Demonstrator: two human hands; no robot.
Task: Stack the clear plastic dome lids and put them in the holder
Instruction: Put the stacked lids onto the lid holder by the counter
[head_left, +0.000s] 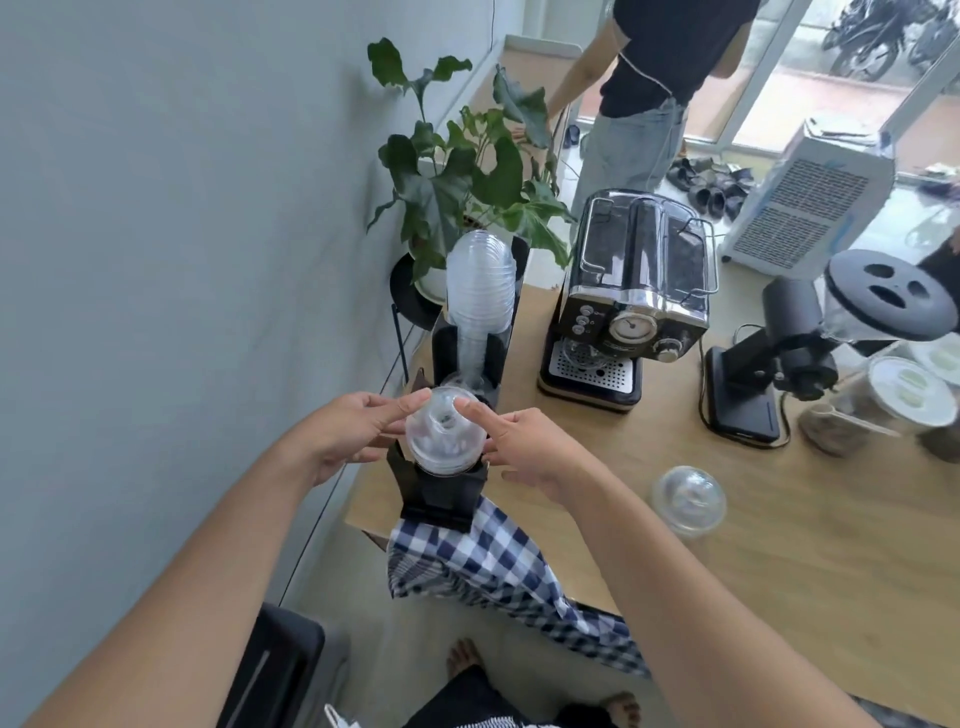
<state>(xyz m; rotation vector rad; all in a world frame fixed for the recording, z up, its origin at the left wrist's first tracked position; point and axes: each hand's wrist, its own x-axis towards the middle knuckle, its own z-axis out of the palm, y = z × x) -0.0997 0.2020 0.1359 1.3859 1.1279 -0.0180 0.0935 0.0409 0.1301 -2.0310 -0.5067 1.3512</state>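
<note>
A stack of clear dome lids (442, 435) sits in the near slot of the black holder (441, 491) at the table's left edge. My left hand (349, 434) grips the stack's left side with thumb and fingers. My right hand (524, 448) touches the top of the stack with its index finger, the other fingers spread at its right side. Another clear dome lid (688, 498) lies alone on the wooden table (779, 571) to the right. A tall stack of clear cups (480, 291) stands in the holder's far slots.
An espresso machine (631, 301) and a black grinder (779, 358) stand behind. Lidded jars (904, 400) are at the right edge. A checked cloth (498, 566) hangs over the table's near edge. A potted plant (467, 171) and a standing person (649, 93) are beyond.
</note>
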